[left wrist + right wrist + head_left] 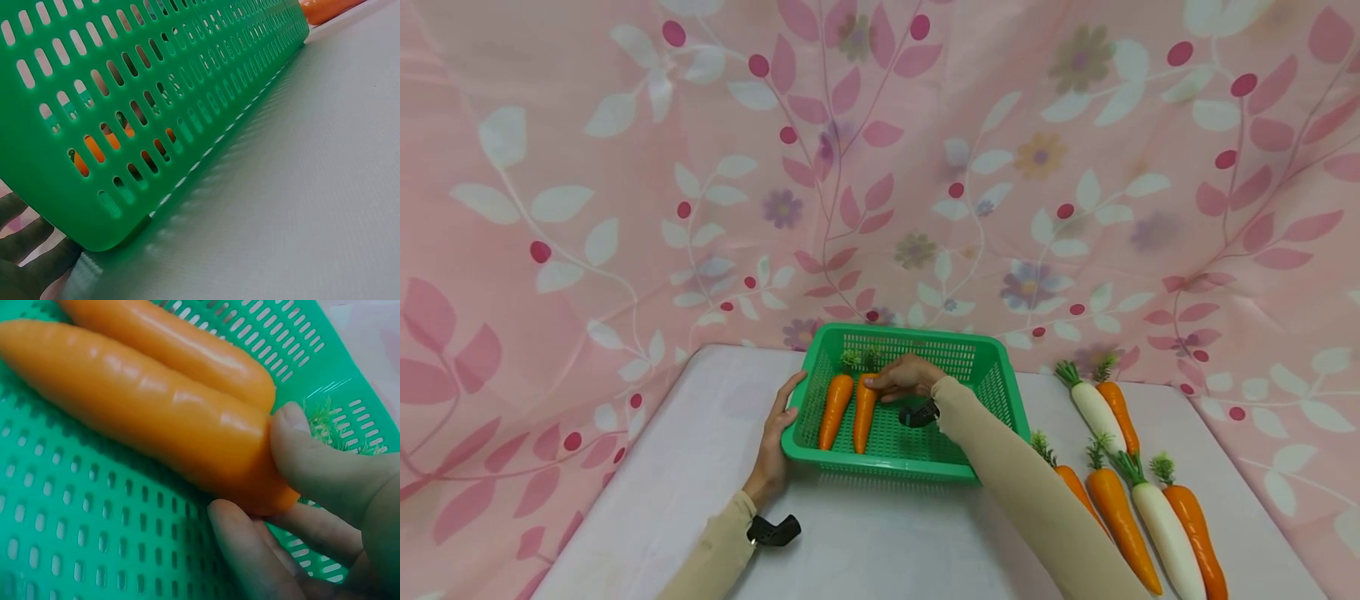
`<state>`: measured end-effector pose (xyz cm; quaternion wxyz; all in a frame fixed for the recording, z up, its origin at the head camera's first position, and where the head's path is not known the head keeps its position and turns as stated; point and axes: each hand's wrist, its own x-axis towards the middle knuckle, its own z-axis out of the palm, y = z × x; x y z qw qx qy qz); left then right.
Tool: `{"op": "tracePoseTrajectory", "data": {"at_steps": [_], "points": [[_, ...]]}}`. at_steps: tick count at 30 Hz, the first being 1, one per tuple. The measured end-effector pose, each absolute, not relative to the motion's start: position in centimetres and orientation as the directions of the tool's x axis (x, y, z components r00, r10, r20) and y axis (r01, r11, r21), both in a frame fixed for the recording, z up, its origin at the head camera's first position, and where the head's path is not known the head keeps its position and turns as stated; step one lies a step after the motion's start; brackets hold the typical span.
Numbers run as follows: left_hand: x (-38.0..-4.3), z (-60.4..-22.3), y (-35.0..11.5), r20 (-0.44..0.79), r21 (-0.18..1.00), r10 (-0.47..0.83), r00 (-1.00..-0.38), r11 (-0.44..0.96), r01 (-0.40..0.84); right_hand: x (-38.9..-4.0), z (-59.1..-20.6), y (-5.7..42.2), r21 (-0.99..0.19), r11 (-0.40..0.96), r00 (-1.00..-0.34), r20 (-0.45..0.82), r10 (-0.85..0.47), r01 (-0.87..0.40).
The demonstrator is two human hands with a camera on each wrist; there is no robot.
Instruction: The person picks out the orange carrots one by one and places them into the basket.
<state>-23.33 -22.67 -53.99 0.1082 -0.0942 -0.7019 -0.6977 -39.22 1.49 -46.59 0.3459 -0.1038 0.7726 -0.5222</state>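
Note:
A green plastic basket (887, 467) with slotted walls sits on the table. Inside it two orange carrots with leafy green tops lie side by side. My right hand (910, 377) reaches into the basket and pinches the thick top end of the right-hand carrot (863, 421); in the right wrist view, the thumb (290, 431) presses on it from above and fingers are at its lower side. Just left of it lies the other carrot (835, 410). My left hand (771, 454) rests against the basket's left side, fingers fairly straight and spread along the outer wall.
Right of the basket, several more carrots (1120, 521) and two white radishes (1168, 533) with green tops lie on the white-covered table (647, 500). A pink floral cloth (880, 167) hangs behind the table. Black wrist cameras (773, 531) are strapped to both wrists.

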Motion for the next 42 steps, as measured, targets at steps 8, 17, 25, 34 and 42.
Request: {"op": "tracePoseTrajectory", "data": {"at_steps": [8, 17, 25, 34, 42], "points": [[-23.4, -54.0, -22.6, 0.289, 0.957, -0.028, -0.957, 0.026, 0.288, -39.4, -47.3, 1.5, -0.868, 0.478, -0.77, -0.396, -0.5, 0.136], [-23.4, -53.9, -22.5, 0.293, 0.956, -0.032, -0.955, 0.022, 0.293, -39.0, -47.2, 1.5, -0.857, 0.511, -0.792, -0.361, -0.493, 0.072], [-23.3, -53.9, -22.6, 0.296, 0.955, -0.023, -0.955, 0.015, 0.296, -37.5, -46.1, 1.5, -0.855, 0.517, -0.803, -0.331, -0.495, 0.034], [-23.2, -53.9, -22.5, 0.294, 0.956, -0.021, -0.956, 0.014, 0.294, -37.3, -46.1, 1.5, -0.853, 0.522, -0.811, -0.321, -0.49, 0.022], [-23.3, -53.9, -22.6, 0.295, 0.955, -0.021, -0.955, 0.016, 0.295, -37.2, -46.0, 1.5, -0.851, 0.525, -0.812, -0.317, -0.49, 0.016]]}}
